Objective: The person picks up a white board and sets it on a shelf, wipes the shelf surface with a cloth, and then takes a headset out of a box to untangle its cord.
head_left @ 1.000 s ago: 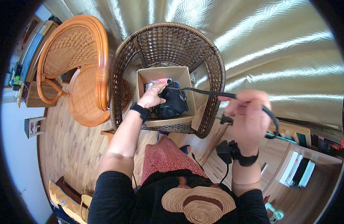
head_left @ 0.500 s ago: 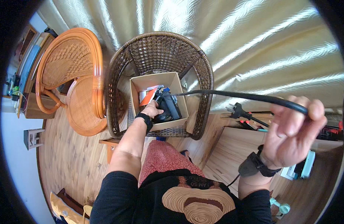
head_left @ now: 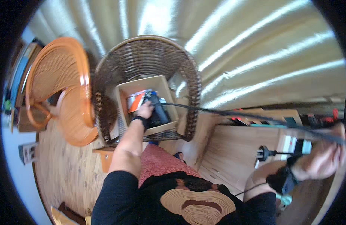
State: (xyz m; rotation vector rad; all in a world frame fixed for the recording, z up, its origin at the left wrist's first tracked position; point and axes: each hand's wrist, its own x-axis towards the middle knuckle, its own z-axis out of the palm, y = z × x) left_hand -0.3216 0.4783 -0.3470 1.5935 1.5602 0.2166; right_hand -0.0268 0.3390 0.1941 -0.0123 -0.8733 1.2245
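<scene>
Right hand (head_left: 323, 159): moved from near the box, out to the far right edge of view, grip closed on the black cable (head_left: 233, 113). Cable: formerly looped and slack, now drawn out in a long taut line from the cardboard box (head_left: 143, 87). Plug (head_left: 262, 153): now dangling below the right hand.

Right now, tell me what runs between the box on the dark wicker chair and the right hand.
In the head view, a black cord stretches taut from the tool in the cardboard box to the right hand, crossing the wicker chair rim and wooden furniture.
</scene>
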